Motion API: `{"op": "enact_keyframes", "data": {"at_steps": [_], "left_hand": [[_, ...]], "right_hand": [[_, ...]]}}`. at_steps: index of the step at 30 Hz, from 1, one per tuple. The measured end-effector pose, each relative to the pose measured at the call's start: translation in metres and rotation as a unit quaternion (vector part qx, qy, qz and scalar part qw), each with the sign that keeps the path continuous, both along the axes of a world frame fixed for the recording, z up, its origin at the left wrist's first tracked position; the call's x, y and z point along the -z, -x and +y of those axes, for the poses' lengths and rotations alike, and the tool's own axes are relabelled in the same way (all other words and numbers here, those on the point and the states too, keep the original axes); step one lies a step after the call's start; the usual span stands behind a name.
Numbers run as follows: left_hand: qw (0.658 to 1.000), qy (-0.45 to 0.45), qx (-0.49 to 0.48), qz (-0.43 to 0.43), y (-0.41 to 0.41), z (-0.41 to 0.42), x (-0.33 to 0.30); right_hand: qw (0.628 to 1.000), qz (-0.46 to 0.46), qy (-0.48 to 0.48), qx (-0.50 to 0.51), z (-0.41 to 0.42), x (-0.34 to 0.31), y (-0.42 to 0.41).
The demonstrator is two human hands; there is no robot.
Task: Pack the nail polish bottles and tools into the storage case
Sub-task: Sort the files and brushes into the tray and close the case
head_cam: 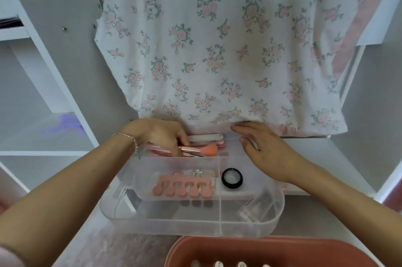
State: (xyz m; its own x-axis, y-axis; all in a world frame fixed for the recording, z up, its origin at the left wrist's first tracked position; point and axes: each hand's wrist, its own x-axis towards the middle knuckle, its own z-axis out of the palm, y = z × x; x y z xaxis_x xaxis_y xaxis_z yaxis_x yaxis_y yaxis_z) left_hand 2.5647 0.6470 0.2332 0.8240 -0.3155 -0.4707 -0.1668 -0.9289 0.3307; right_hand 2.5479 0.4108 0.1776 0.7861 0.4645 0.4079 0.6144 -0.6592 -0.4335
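Head view shows the clear case on the tabletop, its tray partly filled: files at the back, a toe separator and a black jar in front. Left hand pinches a pink brush and lays it in the back compartment. Right hand rests flat, fingers straight, on the tray's far right. Bottles wait in a terracotta bin just in front, so packing looks roughly midway.
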Motion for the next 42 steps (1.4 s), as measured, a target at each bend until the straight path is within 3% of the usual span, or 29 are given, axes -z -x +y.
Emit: {"op": "enact_keyframes", "data": {"at_steps": [16, 23, 28, 36, 42], "left_hand": [[0.999, 0.018, -0.023, -0.031, 0.002, 0.001, 0.005], [0.997, 0.006, 0.0, -0.082, 0.005, 0.0, 0.007], [0.996, 0.042, -0.013, -0.081, 0.007, 0.004, 0.006], [0.983, 0.028, -0.018, -0.18, 0.011, 0.012, 0.012], [0.986, 0.026, -0.017, -0.163, 0.013, 0.016, 0.013]], "right_hand": [[1.0, 0.01, -0.026, 0.011, -0.001, 0.0, 0.002], [0.999, 0.006, -0.035, 0.015, 0.0, 0.0, 0.002], [0.999, 0.01, -0.042, 0.019, -0.001, 0.001, 0.003], [0.999, 0.006, -0.047, 0.021, -0.001, 0.001, 0.004], [0.999, 0.002, -0.049, 0.022, 0.0, 0.0, 0.004]]}}
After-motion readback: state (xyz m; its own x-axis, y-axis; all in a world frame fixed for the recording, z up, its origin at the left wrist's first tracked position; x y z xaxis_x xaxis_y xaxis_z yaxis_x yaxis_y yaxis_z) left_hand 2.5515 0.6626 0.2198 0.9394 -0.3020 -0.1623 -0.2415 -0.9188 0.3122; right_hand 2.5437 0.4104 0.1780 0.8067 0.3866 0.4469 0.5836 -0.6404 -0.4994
